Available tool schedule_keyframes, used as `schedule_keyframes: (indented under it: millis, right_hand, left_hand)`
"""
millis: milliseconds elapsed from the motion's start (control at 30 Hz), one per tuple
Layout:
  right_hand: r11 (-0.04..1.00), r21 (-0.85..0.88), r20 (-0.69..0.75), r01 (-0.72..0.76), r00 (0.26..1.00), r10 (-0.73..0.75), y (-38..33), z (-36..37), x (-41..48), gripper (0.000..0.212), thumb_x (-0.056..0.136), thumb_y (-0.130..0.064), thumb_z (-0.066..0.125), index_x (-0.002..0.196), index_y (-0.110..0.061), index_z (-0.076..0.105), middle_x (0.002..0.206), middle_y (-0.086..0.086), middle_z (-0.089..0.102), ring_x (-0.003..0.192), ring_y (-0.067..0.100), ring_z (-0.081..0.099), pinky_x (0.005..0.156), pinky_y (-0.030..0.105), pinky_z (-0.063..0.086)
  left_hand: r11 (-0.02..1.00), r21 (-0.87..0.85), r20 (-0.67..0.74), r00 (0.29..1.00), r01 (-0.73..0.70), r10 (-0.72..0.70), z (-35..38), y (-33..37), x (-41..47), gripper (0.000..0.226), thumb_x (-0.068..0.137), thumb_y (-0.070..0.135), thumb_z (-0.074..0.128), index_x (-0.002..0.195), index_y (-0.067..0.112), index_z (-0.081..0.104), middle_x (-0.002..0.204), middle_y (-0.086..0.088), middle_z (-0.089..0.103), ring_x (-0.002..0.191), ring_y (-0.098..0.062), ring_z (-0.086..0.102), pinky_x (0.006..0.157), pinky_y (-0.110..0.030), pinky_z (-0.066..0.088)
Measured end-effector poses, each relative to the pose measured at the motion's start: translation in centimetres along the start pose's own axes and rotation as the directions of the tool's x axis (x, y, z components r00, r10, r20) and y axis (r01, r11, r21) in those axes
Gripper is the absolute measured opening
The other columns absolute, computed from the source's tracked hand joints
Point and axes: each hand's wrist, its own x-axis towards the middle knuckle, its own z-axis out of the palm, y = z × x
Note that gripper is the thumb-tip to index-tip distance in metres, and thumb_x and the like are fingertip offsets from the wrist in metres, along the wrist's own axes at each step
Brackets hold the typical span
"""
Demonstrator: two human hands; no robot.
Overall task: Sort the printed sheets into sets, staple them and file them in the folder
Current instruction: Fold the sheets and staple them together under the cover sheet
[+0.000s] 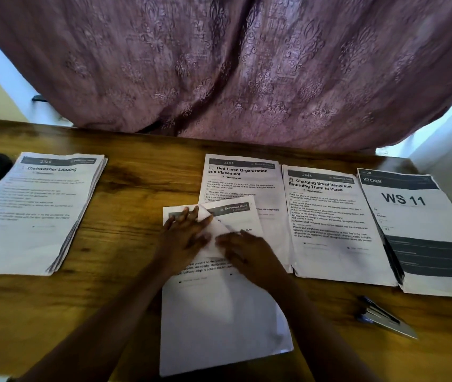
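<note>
Five piles of printed sheets lie on the wooden worktop, among them the Bed Linen pile, headed "Bed Linen Organization and Placement". Just in front of it, overlapping its near edge, is the near pile, slightly angled and reaching toward the person. That pile's top sheet is bent over, so a white triangle of its back shows. The left grip, a bare hand, rests on the near pile in front and slightly left of the Bed Linen pile, fingers straight and spread, pressing the paper and closed round nothing. The right grip lies in front of the Bed Linen pile on the bent top sheet, fingertips at the fold. They are blurred, so I cannot tell whether they pinch the sheet or only touch it. Directly right of the Bed Linen pile, edges meeting, is the Charging Small Items pile, and beyond that the WS 11 pile, marked KITCHEN. Well left of the Bed Linen pile sits the Dishwasher Loading pile. In front and to the right of the Bed Linen pile lies the stapler, blurred. Behind the Bed Linen pile hangs a mauve patterned curtain.
</note>
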Motion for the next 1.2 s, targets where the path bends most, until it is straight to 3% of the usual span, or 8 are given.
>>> schedule_keyframes:
  millis: [267,367,500,600,767,867,967,1200]
  right_hand:
    - [0.908,-0.308,0.026,-0.284,0.952,0.306,2.9,-1.6,2.7,0.065,0.092,-0.036,0.054,0.147,-0.018,0.025,0.146,0.002,0.042,0.138,0.019,0.035,0.116,0.04,0.018]
    - [0.903,-0.117,-0.151,-0.413,0.906,0.395,1.6,-1.9,2.1,0.061,0.085,-0.04,0.064,0.138,-0.024,0.037,0.113,-0.001,0.068,0.107,0.02,0.062,0.094,0.034,0.047]
    - [0.78,0.21,-0.259,-0.589,0.736,0.625,0.3,-2.1,1.4,0.062,0.08,-0.044,0.071,0.129,-0.021,0.041,0.089,-0.001,0.068,0.094,0.022,0.065,0.078,0.027,0.044]
    - [0.866,0.3,-0.238,-0.401,0.847,0.475,-0.3,-2.0,1.3,0.058,0.086,-0.023,0.068,0.136,-0.02,0.038,0.124,0.001,0.062,0.109,0.017,0.06,0.088,0.025,0.046]
    - [0.968,-0.216,0.07,0.125,0.991,-0.112,0.5,-0.4,0.8,0.038,0.09,-0.025,0.05,0.124,-0.014,0.061,0.122,0.008,0.065,0.116,0.025,0.059,0.098,0.038,0.047]
    - [0.982,-0.134,0.158,0.134,0.981,-0.112,0.8,-0.3,0.2,0.048,0.09,-0.041,0.039,0.119,-0.014,0.065,0.13,0.006,0.059,0.127,0.019,0.049,0.107,0.032,0.033]
    - [0.998,-0.06,-0.072,-0.029,0.997,0.024,1.4,-1.0,1.1,0.041,0.09,-0.039,0.044,0.111,-0.014,0.068,0.12,0.005,0.066,0.111,0.023,0.061,0.099,0.039,0.047]
    - [0.907,-0.347,0.073,-0.238,0.958,0.279,3.6,-1.1,2.5,0.065,0.094,-0.034,0.05,0.15,-0.019,0.02,0.153,0.003,0.031,0.141,0.018,0.027,0.117,0.037,0.009]
  left_hand:
    - [0.997,0.077,0.03,1.0,-0.011,0.009,0.1,-0.4,0.1,0.093,0.075,0.082,-0.007,0.146,0.035,0.033,0.157,0.009,0.01,0.148,-0.018,0.006,0.116,-0.041,0.004]
    - [0.995,0.094,0.049,0.999,-0.014,0.009,0.1,-0.3,0.0,0.087,0.077,0.082,0.002,0.147,0.036,0.03,0.155,0.015,0.008,0.148,-0.017,0.004,0.117,-0.041,0.003]
    - [0.998,0.063,0.032,0.999,0.018,-0.02,0.2,-0.2,0.1,0.074,0.082,0.068,0.014,0.147,0.037,0.03,0.157,0.012,0.019,0.148,-0.015,0.006,0.118,-0.04,0.005]
    - [0.998,-0.022,0.001,0.998,0.062,-0.062,0.1,0.1,0.0,0.073,0.085,0.07,0.01,0.149,0.038,0.021,0.157,0.004,0.025,0.147,-0.015,0.011,0.12,-0.041,0.008]
    - [0.939,-0.34,-0.05,0.997,0.045,-0.066,0.0,0.0,-0.2,0.06,0.09,0.072,0.007,0.146,0.051,0.012,0.156,0.0,0.028,0.145,-0.017,0.021,0.116,-0.05,0.024]
    - [0.997,-0.083,-0.003,1.0,0.006,-0.006,0.1,-0.3,0.0,0.076,0.081,0.079,-0.006,0.143,0.046,0.023,0.157,0.007,0.017,0.147,-0.014,0.008,0.119,-0.046,0.011]
    - [1.0,-0.013,0.016,1.0,-0.011,0.011,0.2,-0.6,0.1,0.08,0.08,0.08,0.004,0.144,0.039,0.03,0.155,0.012,0.011,0.147,-0.013,0.005,0.118,-0.039,0.005]
    - [0.999,0.045,0.091,0.996,0.002,-0.006,-0.2,-0.5,-0.1,0.067,0.075,0.048,0.019,0.142,0.043,0.015,0.153,0.015,0.001,0.146,-0.01,-0.006,0.115,-0.03,-0.006]
